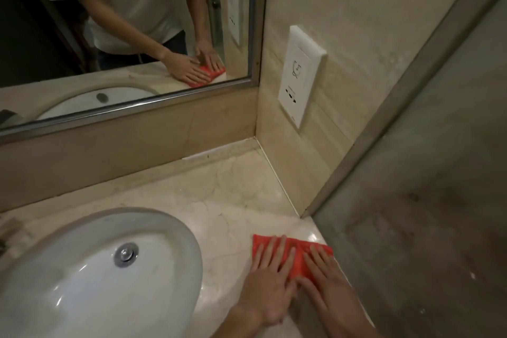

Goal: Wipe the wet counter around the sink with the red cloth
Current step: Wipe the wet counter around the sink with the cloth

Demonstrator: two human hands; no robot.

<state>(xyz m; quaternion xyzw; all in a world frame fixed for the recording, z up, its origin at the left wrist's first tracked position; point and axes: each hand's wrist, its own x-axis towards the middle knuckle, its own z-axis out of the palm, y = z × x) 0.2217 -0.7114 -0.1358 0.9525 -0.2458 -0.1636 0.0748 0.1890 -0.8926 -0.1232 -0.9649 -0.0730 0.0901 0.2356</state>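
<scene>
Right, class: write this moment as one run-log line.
step: wiping | left hand: flat on red cloth | right hand: flat on cloth | place: counter right of sink, near front edge

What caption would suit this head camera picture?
Both hands, left hand and right hand, press a red cloth flat on the counter beside the sink.
</scene>
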